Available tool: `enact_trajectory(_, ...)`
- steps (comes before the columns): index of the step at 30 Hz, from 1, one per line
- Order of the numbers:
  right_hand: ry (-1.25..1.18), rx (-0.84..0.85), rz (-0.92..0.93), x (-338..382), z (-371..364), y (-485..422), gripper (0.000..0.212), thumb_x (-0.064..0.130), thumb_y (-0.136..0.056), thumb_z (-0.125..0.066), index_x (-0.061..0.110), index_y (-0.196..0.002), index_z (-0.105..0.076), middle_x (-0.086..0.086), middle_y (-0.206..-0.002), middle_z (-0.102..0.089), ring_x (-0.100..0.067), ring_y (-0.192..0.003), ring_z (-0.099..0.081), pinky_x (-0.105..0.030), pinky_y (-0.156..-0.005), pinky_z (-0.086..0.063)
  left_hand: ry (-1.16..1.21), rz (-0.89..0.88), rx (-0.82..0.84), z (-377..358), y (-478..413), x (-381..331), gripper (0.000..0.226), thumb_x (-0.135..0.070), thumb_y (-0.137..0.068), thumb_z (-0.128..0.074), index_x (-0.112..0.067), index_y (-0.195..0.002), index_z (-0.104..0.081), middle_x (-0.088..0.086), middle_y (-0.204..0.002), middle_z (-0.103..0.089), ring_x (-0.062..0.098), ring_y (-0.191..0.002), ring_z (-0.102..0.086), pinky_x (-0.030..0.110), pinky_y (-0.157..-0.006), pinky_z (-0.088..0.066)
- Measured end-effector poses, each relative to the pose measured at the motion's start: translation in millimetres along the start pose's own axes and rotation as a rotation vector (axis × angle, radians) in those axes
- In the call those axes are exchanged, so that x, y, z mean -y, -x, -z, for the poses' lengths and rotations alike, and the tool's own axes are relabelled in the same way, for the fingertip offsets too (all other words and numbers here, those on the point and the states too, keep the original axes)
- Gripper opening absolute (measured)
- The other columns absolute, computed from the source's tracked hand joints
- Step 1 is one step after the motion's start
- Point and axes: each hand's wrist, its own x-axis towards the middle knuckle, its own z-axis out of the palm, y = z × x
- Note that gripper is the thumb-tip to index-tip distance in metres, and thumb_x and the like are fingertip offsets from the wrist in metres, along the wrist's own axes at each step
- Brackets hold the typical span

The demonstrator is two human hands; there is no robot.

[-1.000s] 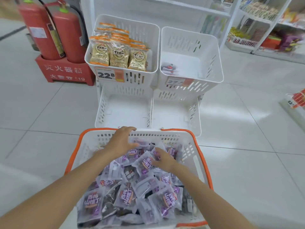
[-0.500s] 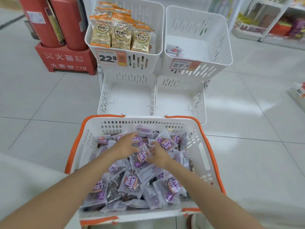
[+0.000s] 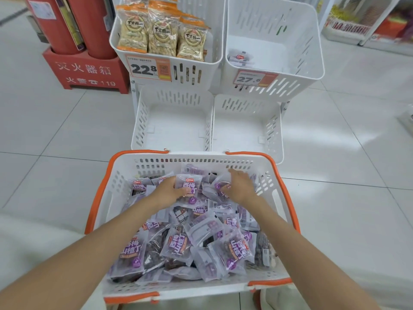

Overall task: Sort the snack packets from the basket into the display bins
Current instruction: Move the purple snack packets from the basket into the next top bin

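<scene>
Snack packets (image 3: pixel 178 245) in purple and clear wrap lie in a loose heap in the basket (image 3: pixel 194 163). Near the basket's far wall the left grip (image 3: pixel 166 193) pinches one packet (image 3: pixel 189 186). Beside it the right grip (image 3: pixel 241 186) is released, its fingers straight on other packets. Just beyond the basket two low bins (image 3: pixel 176 97) show white bottoms. Further beyond, the left upper bin (image 3: pixel 190 72) holds beige bags (image 3: pixel 162 34), and the right upper bin (image 3: pixel 297 81) holds a few small packets (image 3: pixel 240 58).

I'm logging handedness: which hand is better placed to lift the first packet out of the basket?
Left. The left hand pinches a purple snack packet by the far wall of the basket; the right hand lies spread on the pile, seemingly gripping nothing.
</scene>
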Motion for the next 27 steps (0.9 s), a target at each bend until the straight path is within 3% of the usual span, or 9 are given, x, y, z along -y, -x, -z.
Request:
enact_trajectory(2,0.042,0.019,-0.092,-17.5,-17.5,-2.3,0.058,0.026,-0.083,-0.072,0.009,-0.131,-0.046,-0.012,-0.121,-0.060,-0.030,-0.112,-0.055,-0.034,-0.089,-0.043,0.018,0.015,-0.008,0.2,1.8,0.4,0.018,-0.027,-0.097,-0.061,-0.012,-0.105,-0.061,-0.003,-0.092,-0.066,0.014,-0.088,-0.064,0.030,-0.080,-0.049)
enact_trajectory(6,0.027,-0.016,-0.031,-18.9,-18.6,-1.2,0.024,0.003,-0.078,-0.065,0.015,-0.092,-0.049,-0.006,-0.091,-0.057,-0.027,-0.089,-0.057,-0.031,-0.068,-0.040,0.037,0.002,-0.091,-0.1,4.8,-4.7,0.017,-0.030,-0.100,-0.055,-0.020,-0.114,-0.054,-0.005,-0.106,-0.063,0.014,-0.098,-0.062,0.028,-0.083,-0.041)
enact_trajectory(10,-0.005,0.115,0.061,-11.6,-10.4,4.8,0.027,0.004,-0.083,-0.060,0.018,-0.100,-0.045,0.003,-0.079,-0.048,-0.026,-0.081,-0.055,-0.037,-0.069,-0.047,0.163,0.081,-0.086,4.5,7.8,-5.7,0.033,-0.031,-0.090,-0.070,-0.018,-0.116,-0.054,-0.005,-0.102,-0.062,0.008,-0.087,-0.059,0.021,-0.065,-0.045)
enact_trajectory(14,-0.359,0.014,0.064,12.4,23.7,14.3,0.027,0.010,-0.083,-0.067,0.018,-0.108,-0.063,0.003,-0.094,-0.059,-0.012,-0.073,-0.059,-0.031,-0.067,-0.050,0.097,0.114,-0.183,13.8,6.2,-5.0,0.066,-0.024,-0.082,-0.080,-0.004,-0.134,-0.044,0.006,-0.118,-0.056,0.017,-0.096,-0.057,0.025,-0.076,-0.050)
enact_trajectory(16,-0.485,0.058,0.141,30.0,50.2,21.3,0.029,0.007,-0.083,-0.069,0.016,-0.111,-0.067,0.009,-0.100,-0.058,0.006,-0.051,-0.054,-0.021,-0.058,-0.046,0.086,0.090,-0.213,19.4,6.6,-10.3,0.052,-0.022,-0.085,-0.077,-0.005,-0.124,-0.046,0.007,-0.108,-0.057,0.011,-0.077,-0.055,0.018,-0.059,-0.050)
enact_trajectory(18,-0.478,0.159,0.225,45.1,71.9,29.6,0.039,0.006,-0.083,-0.070,0.018,-0.120,-0.065,0.013,-0.095,-0.053,0.014,-0.044,-0.048,-0.011,-0.053,-0.038,0.148,0.054,-0.197,25.5,6.5,-17.5,0.040,-0.018,-0.089,-0.073,-0.013,-0.119,-0.048,0.009,-0.118,-0.061,0.009,-0.077,-0.060,0.020,-0.058,-0.052)
enact_trajectory(20,-0.452,0.246,0.260,56.2,83.4,33.7,0.048,0.009,-0.082,-0.072,0.023,-0.124,-0.056,0.007,-0.093,-0.053,0.006,-0.052,-0.053,-0.010,-0.051,-0.038,0.306,0.051,-0.107,30.2,10.9,-28.9,0.044,-0.015,-0.095,-0.065,-0.011,-0.134,-0.045,0.018,-0.136,-0.056,0.010,-0.088,-0.067,0.023,-0.072,-0.055)
enact_trajectory(23,-0.506,0.200,0.271,66.6,86.0,31.7,0.036,0.019,-0.079,-0.079,0.024,-0.107,-0.058,0.003,-0.104,-0.062,-0.009,-0.084,-0.059,-0.020,-0.065,-0.045,0.415,0.033,0.080,32.5,17.4,-45.7,0.043,-0.028,-0.102,-0.051,-0.015,-0.141,-0.043,0.014,-0.130,-0.062,0.020,-0.105,-0.067,0.038,-0.094,-0.052)
enact_trajectory(27,-0.754,-0.009,0.381,72.3,84.7,30.0,0.021,0.017,-0.082,-0.078,0.018,-0.101,-0.068,0.002,-0.107,-0.065,0.000,-0.096,-0.059,-0.017,-0.082,-0.046,0.321,-0.009,0.206,26.9,23.9,-64.6,0.089,-0.073,-0.073,-0.068,-0.027,-0.144,-0.039,-0.001,-0.143,-0.051,0.019,-0.128,-0.053,0.047,-0.107,-0.044)
